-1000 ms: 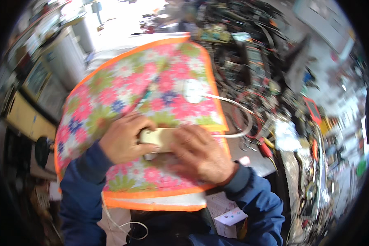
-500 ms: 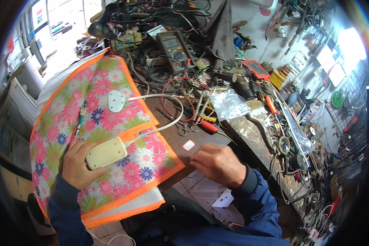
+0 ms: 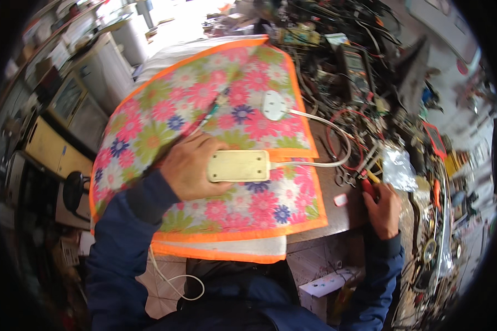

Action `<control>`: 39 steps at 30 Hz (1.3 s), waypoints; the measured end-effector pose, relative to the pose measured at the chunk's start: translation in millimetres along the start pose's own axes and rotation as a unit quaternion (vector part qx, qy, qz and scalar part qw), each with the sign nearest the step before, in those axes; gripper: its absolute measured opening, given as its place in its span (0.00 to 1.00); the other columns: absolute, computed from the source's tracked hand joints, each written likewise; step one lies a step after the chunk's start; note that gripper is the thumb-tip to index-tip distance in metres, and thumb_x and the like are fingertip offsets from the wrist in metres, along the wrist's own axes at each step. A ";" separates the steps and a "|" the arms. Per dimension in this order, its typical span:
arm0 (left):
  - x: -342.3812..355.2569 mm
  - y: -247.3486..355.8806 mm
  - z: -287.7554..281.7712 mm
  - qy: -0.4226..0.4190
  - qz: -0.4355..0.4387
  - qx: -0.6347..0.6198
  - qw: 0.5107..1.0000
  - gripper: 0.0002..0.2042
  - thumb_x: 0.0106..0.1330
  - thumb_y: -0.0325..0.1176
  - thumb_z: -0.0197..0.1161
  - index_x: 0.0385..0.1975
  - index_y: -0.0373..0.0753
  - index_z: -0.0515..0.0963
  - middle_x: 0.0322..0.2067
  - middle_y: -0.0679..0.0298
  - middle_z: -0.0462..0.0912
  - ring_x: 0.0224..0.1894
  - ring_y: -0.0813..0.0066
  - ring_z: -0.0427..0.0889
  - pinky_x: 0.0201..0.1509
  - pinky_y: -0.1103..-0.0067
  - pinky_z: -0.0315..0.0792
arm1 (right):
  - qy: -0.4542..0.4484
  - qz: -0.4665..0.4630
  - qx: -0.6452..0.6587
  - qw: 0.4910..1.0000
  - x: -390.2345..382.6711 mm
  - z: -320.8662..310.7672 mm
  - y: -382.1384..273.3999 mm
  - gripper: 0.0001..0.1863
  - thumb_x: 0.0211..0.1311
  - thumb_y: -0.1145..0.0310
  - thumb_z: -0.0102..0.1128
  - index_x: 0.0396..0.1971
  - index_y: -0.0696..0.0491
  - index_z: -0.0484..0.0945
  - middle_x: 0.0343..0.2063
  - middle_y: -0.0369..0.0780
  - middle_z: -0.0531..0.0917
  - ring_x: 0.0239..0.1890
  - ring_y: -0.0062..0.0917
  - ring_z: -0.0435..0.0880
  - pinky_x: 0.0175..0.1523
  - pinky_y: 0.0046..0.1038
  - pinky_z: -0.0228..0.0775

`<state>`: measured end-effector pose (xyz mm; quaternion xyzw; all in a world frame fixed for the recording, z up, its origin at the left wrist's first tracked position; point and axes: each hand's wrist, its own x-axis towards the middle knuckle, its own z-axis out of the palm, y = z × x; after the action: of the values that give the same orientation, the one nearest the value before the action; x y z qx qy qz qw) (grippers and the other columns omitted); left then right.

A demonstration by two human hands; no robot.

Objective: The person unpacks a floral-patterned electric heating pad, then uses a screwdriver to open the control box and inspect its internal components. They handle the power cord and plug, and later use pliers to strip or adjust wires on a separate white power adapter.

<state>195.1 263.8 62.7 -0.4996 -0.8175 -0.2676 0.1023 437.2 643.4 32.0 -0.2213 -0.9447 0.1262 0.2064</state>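
My left hand (image 3: 192, 168) is closed on the left end of a cream plastic case (image 3: 238, 165), screw holes facing up, over a flowered cloth (image 3: 284, 204) with orange edging. A white cable (image 3: 315, 164) leaves the case and loops toward a white round piece (image 3: 272, 106) with holes, lying on the cloth. A slim green-handled tool (image 3: 210, 116) lies above my left hand. At the right, my right hand (image 3: 384, 209) is closed round the red handle of a tool (image 3: 368, 186), near scissors (image 3: 343, 177) and a small white-and-red label (image 3: 340, 199).
A dense heap of cables, a multimeter (image 3: 354, 71), tools and a plastic bag (image 3: 398, 168) covers the bench at the back and right. Cabinets (image 3: 58, 154) stand at the left. A thin cable (image 3: 179, 278) hangs below the cloth's front edge.
My right hand has moved from the case out to the right and taken hold of the red tool. My left hand still holds the case. The view has swung right and back.
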 end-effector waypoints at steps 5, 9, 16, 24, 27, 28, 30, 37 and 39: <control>-5.7 -3.4 2.1 0.028 -0.080 0.015 0.996 0.30 0.49 0.37 0.78 0.52 0.38 0.73 0.41 0.53 0.81 0.43 0.50 0.83 0.47 0.63 0.78 | 0.060 0.080 0.329 0.939 1.8 -25.8 -3.0 0.09 0.66 0.71 0.64 0.40 0.61 0.79 0.32 0.37 0.83 0.31 0.17 0.76 0.35 0.22 0.67; -6.1 -6.7 -5.1 0.046 -0.111 0.019 0.993 0.30 0.51 0.36 0.76 0.55 0.41 0.75 0.43 0.53 0.81 0.44 0.49 0.83 0.48 0.63 0.79 | 0.154 0.032 0.370 0.916 27.7 -43.7 -16.7 0.09 0.73 0.70 0.56 0.47 0.58 0.74 0.38 0.40 0.84 0.32 0.17 0.78 0.34 0.18 0.67; -3.7 -23.5 -13.7 0.038 -0.146 0.000 0.989 0.32 0.52 0.38 0.76 0.60 0.43 0.76 0.46 0.51 0.81 0.47 0.48 0.83 0.52 0.62 0.78 | 0.250 -0.168 0.449 0.841 62.7 -47.7 -166.3 0.17 0.73 0.74 0.51 0.59 0.61 0.69 0.43 0.46 0.84 0.36 0.22 0.81 0.37 0.22 0.75; -4.3 -36.1 -13.8 0.018 -0.132 -0.025 0.991 0.33 0.53 0.40 0.76 0.62 0.43 0.75 0.49 0.51 0.81 0.51 0.47 0.81 0.55 0.62 0.77 | 0.151 -0.346 0.398 0.836 101.1 5.9 -237.4 0.16 0.60 0.85 0.58 0.48 0.63 0.70 0.36 0.41 0.83 0.33 0.20 0.87 0.42 0.20 0.79; -0.5 -35.4 -14.6 0.008 -0.116 -0.028 0.993 0.33 0.52 0.41 0.77 0.61 0.42 0.76 0.49 0.50 0.81 0.51 0.47 0.81 0.56 0.61 0.76 | 0.109 -0.268 0.465 0.837 98.4 25.9 -230.1 0.17 0.60 0.84 0.60 0.49 0.62 0.70 0.35 0.42 0.84 0.34 0.21 0.87 0.43 0.23 0.80; 1.4 -35.1 -14.2 0.004 -0.110 -0.030 0.993 0.33 0.52 0.41 0.77 0.61 0.42 0.76 0.49 0.50 0.81 0.51 0.47 0.81 0.56 0.61 0.76 | 0.106 -0.263 0.467 0.837 99.4 29.4 -227.4 0.17 0.61 0.83 0.60 0.49 0.62 0.70 0.35 0.42 0.84 0.34 0.21 0.87 0.42 0.23 0.80; -0.4 -36.0 -12.1 0.008 -0.106 -0.020 0.994 0.34 0.51 0.41 0.78 0.60 0.41 0.77 0.49 0.50 0.81 0.51 0.47 0.82 0.56 0.61 0.76 | 0.097 -0.297 0.416 0.854 103.2 34.5 -226.2 0.18 0.60 0.83 0.62 0.49 0.61 0.70 0.33 0.41 0.84 0.32 0.21 0.87 0.41 0.23 0.79; 4.3 -33.8 -11.2 -0.006 -0.113 -0.026 0.993 0.34 0.49 0.42 0.80 0.58 0.39 0.78 0.48 0.50 0.82 0.52 0.48 0.81 0.57 0.61 0.76 | 0.062 -0.335 0.298 0.892 116.8 16.9 -243.2 0.13 0.60 0.77 0.67 0.42 0.57 0.73 0.26 0.42 0.84 0.25 0.31 0.86 0.32 0.30 0.78; 3.4 -32.1 -9.8 -0.005 -0.138 -0.029 0.990 0.34 0.48 0.42 0.80 0.58 0.39 0.78 0.49 0.50 0.81 0.52 0.48 0.81 0.58 0.62 0.76 | 0.044 -0.353 0.220 0.908 126.7 10.9 -253.4 0.12 0.63 0.68 0.69 0.34 0.55 0.72 0.23 0.45 0.84 0.23 0.40 0.85 0.28 0.37 0.77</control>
<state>164.5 249.6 61.6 -0.3866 -0.8709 -0.3002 0.0455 236.1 480.8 148.4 0.1724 -0.8993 0.2395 0.3227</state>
